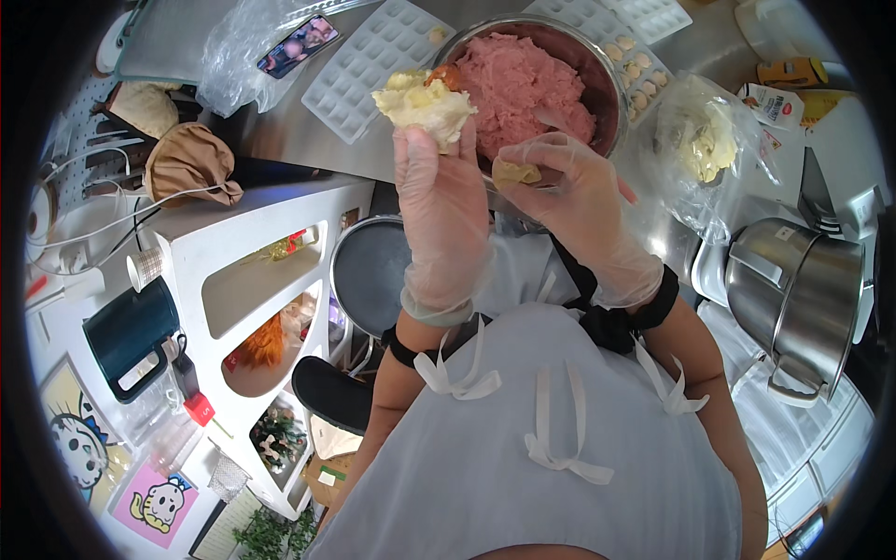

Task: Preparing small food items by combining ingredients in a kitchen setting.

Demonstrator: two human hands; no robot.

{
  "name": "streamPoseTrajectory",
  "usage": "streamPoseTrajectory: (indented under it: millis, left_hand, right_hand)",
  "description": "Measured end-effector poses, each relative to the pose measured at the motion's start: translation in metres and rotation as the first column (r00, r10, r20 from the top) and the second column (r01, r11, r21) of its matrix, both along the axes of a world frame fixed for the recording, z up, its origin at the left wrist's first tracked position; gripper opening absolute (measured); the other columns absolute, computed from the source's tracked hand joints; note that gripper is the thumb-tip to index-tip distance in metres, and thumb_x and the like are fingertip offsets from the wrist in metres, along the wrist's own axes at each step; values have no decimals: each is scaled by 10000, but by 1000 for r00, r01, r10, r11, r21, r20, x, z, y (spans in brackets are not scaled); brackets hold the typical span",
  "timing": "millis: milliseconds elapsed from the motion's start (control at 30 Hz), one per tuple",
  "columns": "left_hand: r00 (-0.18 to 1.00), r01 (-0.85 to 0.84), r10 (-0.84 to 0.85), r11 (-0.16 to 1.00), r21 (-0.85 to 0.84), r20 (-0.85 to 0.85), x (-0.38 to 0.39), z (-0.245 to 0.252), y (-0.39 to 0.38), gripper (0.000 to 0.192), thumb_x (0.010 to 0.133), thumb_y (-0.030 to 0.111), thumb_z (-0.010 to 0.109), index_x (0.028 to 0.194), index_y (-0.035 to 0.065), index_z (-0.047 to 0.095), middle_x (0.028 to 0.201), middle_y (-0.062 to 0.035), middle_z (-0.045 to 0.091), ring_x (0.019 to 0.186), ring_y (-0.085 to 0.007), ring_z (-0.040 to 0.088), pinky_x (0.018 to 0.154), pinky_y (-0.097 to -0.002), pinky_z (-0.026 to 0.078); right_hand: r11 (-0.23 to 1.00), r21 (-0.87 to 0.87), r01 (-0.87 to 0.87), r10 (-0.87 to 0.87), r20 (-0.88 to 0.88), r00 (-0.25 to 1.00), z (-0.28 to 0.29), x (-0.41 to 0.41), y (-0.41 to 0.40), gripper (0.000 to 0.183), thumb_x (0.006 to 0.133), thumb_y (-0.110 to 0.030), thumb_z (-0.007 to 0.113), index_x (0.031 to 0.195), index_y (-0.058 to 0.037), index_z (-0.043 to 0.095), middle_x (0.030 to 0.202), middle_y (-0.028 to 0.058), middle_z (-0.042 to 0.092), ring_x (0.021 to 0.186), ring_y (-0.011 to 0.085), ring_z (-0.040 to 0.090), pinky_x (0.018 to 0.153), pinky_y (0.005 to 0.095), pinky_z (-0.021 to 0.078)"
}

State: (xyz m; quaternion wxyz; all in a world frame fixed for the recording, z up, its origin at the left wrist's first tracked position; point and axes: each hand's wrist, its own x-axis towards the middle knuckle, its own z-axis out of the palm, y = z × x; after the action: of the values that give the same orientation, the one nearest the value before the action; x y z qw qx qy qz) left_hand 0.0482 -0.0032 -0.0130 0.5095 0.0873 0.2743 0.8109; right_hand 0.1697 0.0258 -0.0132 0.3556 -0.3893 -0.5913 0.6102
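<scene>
My left hand (444, 203), in a clear disposable glove, holds up a ragged lump of pale yellow dough-like paste (427, 112). An orange-brown bit (446, 75) shows at the lump's upper right edge. In the fingers of my right hand (570, 185), gloved too, is a small tan piece of soft dough-like material (516, 173). Both hands are at the near rim of a steel bowl (607, 112), heaped with a pink minced mixture (525, 84). A pale spatula-like blade (553, 119) seems to lie in the mixture, partly hidden by my right hand.
White cavity trays (371, 63) flank the bowl; the right one holds several small pale lumps (633, 70). A plastic bag (689, 154) with pale yellow paste lies at right, near steel pots (791, 294). A phone (297, 45) rests at upper left. Below stand a white shelf (269, 203) and round stool (371, 273).
</scene>
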Motion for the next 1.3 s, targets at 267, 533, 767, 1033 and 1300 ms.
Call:
streamPoseTrajectory:
  millis: [267, 533, 767, 1033, 1300]
  left_hand:
    - [1000, -9, 9, 999, -31, -14, 4, 1, 1, 402, 871, 203, 479, 1218, 46, 349, 1193, -51, 424, 1121, -164, 406, 994, -328, 299]
    - [1000, -4, 3, 1000, -16, -23, 7, 3, 1, 410, 874, 199, 473, 1224, 38, 333, 1195, -65, 418, 1128, -177, 397, 1006, -339, 283]
    - [1000, 11, -11, 999, -34, -8, 4, 1, 2, 414, 874, 212, 473, 1227, 48, 332, 1202, -57, 413, 1134, -165, 391, 1001, -330, 288]
    - [998, -63, 62, 997, -50, -19, -15, 5, -5, 421, 857, 247, 496, 1210, 55, 370, 1169, -54, 452, 1092, -175, 425, 977, -326, 308]
    - [979, -189, 186, 982, -28, -82, -54, 13, -36, 420, 822, 241, 552, 1178, 58, 423, 1136, -67, 481, 1054, -206, 451, 942, -341, 353]
  right_hand:
    - [978, -195, -69, 56, -72, 996, 5, -1, 3, 277, 683, 5, 640, 954, 33, 596, 861, 71, 545, 771, 124, 585, 677, 218, 488]
    - [974, 221, -59, 33, 120, 992, -1, -6, 1, 297, 613, 21, 654, 903, -10, 594, 840, 92, 548, 737, 193, 596, 647, 256, 481]
    - [895, 423, -142, 62, 198, 978, -1, -4, 3, 248, 648, 12, 624, 892, -34, 609, 799, 93, 557, 682, 222, 585, 599, 262, 467]
    - [929, 352, -117, 62, 165, 984, 10, 7, 14, 156, 707, 16, 594, 850, -32, 635, 758, 73, 581, 642, 149, 588, 572, 239, 453]
    - [987, -158, -6, -13, -119, 993, 36, 14, 22, 99, 731, -18, 624, 817, 28, 639, 759, 34, 614, 766, 88, 564, 678, 200, 452]
